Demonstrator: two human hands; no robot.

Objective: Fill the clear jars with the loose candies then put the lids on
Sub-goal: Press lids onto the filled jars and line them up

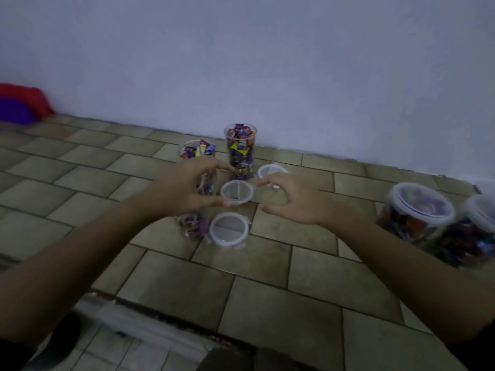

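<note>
1. Clear jar, candy-filled and lidless, stands on the tiled floor at 12 o'clock from a loose lid.
2. Left hand: thumb touches that lid's rim; grip indeterminate.
3. Right hand: spread, empty.

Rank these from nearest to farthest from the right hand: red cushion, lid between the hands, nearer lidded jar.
1. Lid between the hands: just left of the right hand fingertips.
2. Nearer lidded jar: off to the right.
3. Red cushion: far left, at the back.
</note>
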